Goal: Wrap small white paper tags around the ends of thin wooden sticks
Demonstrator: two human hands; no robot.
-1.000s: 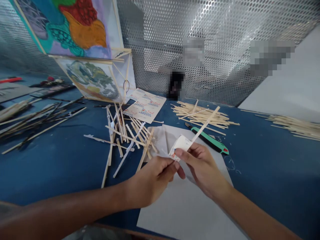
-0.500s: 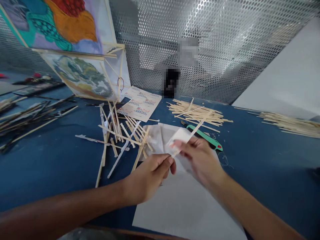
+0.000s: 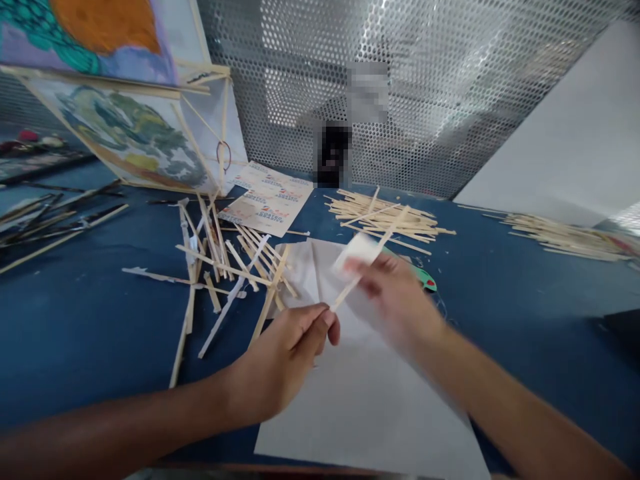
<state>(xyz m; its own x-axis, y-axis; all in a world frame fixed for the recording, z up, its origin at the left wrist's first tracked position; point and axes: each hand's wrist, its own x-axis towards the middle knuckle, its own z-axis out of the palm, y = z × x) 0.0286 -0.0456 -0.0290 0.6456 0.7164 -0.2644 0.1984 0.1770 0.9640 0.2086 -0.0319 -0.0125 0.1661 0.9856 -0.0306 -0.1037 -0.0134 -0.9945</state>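
Observation:
My left hand (image 3: 290, 353) is closed on the near end of a thin wooden stick (image 3: 344, 293), which slants up and away to the right. A small folded piece of sandpaper (image 3: 363, 249), pale side outward, is pinched in my right hand (image 3: 400, 297) against the stick, partway along it. Motion blurs the right fingers a little. Beneath both hands lies a large sheet of white paper (image 3: 370, 413). A green utility knife (image 3: 425, 279) is partly hidden behind my right hand.
Loose sticks (image 3: 235, 267), some with paper scraps, lie left of the paper. A printed coated-abrasive sheet (image 3: 275, 200) is behind them. More stick piles (image 3: 385, 217) sit at the back and far right. Painted frames (image 3: 135, 140) stand at left, before a perforated metal screen (image 3: 425, 93).
My right hand and the sandpaper have slid up the stick, away from my left hand, baring more stick between them. The whole view has shifted slightly.

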